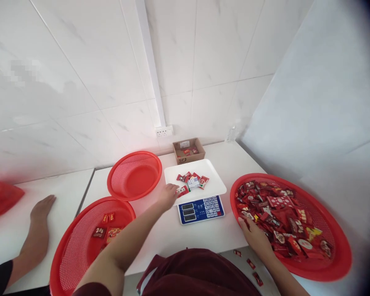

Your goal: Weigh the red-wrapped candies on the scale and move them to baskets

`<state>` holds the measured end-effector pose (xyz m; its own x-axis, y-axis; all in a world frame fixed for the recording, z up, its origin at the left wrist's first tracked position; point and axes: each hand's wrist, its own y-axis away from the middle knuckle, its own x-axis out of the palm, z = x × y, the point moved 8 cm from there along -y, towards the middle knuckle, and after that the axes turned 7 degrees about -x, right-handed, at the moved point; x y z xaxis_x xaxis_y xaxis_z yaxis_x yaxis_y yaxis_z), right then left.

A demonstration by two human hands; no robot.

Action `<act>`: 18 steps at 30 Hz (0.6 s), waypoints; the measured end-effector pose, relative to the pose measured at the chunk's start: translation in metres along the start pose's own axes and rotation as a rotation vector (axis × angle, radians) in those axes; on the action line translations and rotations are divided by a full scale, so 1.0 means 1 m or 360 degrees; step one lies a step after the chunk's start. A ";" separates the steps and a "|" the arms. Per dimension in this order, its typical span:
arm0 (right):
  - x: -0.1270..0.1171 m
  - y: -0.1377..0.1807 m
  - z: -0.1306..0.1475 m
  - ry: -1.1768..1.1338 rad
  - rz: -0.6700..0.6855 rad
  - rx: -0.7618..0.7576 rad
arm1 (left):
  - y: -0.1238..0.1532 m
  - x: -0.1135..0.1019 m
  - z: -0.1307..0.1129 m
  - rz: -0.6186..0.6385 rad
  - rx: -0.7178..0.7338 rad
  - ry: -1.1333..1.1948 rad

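Head view, wearer's two hands, three baskets, scale bearing perhaps five packets

candies: glossy wrappers | baskets: perforated plastic | box: matt cardboard

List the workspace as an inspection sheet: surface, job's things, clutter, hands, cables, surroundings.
Surface: white table; dark seam at left.
Job's things: wrapped packets on the scale; more in the right basket, near-left basket and cardboard box. Another red basket stands far left.
Clutter: three fallen-looking packets below the table's near edge.
Hands: left hand at a packet on the scale pan, right hand at the right basket's rim; grips unclear.
Cables: nothing seen; trunking meets a wall socket.
Surroundings: tiled wall; another person's hand at left.
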<state>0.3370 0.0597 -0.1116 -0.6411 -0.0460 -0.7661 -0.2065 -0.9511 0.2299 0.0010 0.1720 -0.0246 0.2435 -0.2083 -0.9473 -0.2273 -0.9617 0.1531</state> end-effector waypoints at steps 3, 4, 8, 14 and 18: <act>-0.001 0.000 0.000 0.0011 -0.0006 -0.0005 | -0.018 0.025 -0.035 0.0021 -0.0024 -0.0007; -0.001 0.000 0.000 0.0013 -0.0012 -0.0001 | -0.022 0.031 -0.038 0.0030 -0.0040 -0.0011; -0.002 0.001 0.001 0.0000 -0.0026 0.0001 | -0.027 0.043 -0.032 0.0101 -0.0062 0.0011; -0.001 0.001 0.002 -0.0039 -0.0028 -0.0011 | -0.020 0.040 -0.016 0.0080 -0.0168 0.0138; 0.002 -0.001 -0.001 -0.0025 0.0027 0.0003 | -0.018 0.032 -0.012 -0.0002 -0.0243 0.0207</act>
<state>0.3364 0.0604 -0.1138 -0.6558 -0.0573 -0.7528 -0.1967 -0.9497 0.2437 0.0241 0.1806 -0.0540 0.3656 -0.2189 -0.9047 -0.0835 -0.9758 0.2023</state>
